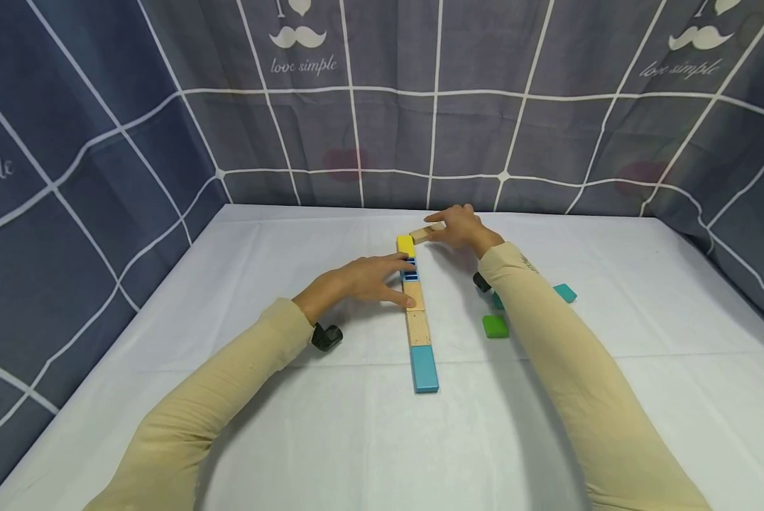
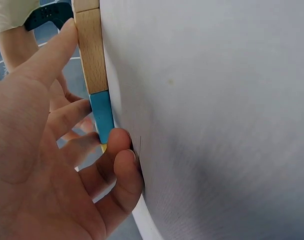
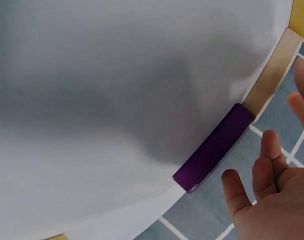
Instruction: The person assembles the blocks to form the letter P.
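Note:
A row of flat blocks runs away from me in the head view. It starts with a teal block [image 1: 424, 369], then two wooden blocks [image 1: 418, 328], a patterned blue block [image 1: 410, 272] and a yellow block [image 1: 405, 245]. Beyond the yellow one, a wooden block [image 1: 422, 234] angles off to the right. A purple block [image 3: 214, 149] continues from its end in the right wrist view. My left hand [image 1: 372, 278] reaches over the row from the left, fingers spread at its side. My right hand [image 3: 277, 200] is beside the angled blocks, its fingers loosely bent and apart from them.
To the right of the row lie a green block [image 1: 495, 326] and a teal block [image 1: 565, 292]; another teal block [image 1: 498, 301] is partly hidden by the right sleeve. A white cloth [image 1: 305, 440] covers the table. A dark gridded curtain [image 1: 388, 135] hangs behind.

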`<state>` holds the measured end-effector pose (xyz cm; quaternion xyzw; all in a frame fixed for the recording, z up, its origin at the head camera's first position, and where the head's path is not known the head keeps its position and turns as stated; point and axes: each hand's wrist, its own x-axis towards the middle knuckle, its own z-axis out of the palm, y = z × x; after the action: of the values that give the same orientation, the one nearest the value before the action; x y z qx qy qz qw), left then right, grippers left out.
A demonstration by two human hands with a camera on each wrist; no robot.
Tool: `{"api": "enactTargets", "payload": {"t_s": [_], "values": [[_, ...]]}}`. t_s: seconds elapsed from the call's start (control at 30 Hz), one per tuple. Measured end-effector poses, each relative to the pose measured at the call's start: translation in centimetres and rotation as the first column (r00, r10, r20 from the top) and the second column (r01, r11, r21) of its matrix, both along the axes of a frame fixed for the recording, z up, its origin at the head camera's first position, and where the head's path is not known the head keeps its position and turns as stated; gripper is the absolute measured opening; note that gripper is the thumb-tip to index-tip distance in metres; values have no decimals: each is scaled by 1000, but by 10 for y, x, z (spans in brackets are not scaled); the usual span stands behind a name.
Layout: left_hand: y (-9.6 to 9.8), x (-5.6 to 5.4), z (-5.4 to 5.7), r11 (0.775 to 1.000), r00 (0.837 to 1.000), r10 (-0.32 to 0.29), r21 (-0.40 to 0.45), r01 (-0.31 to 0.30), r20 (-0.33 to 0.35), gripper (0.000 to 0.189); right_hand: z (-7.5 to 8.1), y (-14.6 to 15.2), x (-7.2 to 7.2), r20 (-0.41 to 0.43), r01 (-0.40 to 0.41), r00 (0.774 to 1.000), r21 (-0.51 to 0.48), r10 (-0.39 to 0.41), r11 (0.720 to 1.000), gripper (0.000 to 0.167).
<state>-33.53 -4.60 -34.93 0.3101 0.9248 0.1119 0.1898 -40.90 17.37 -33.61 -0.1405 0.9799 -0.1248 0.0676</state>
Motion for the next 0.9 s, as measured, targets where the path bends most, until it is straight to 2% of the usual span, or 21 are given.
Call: {"api": "enactTargets", "payload": {"t_s": [0.27, 0.5, 0.7, 0.9], "values": [[0, 1, 2, 1000, 1000, 6, 5, -6, 6, 84, -3, -5, -3, 30, 25, 999, 52, -26, 998, 48], [0, 0, 0, 1000, 1000, 8, 14, -8, 9, 84, -3, -8, 0, 1, 57, 998, 32, -57, 998, 39], [0, 0, 0, 1000, 1000, 15, 20, -15, 13, 85, -5, -9, 3, -15, 75, 997, 19, -74, 997, 38], [0, 0, -1, 1000, 1000, 9, 11, -9, 10, 85, -4, -3, 3, -45, 48, 998, -10, -48, 999, 42]]}}
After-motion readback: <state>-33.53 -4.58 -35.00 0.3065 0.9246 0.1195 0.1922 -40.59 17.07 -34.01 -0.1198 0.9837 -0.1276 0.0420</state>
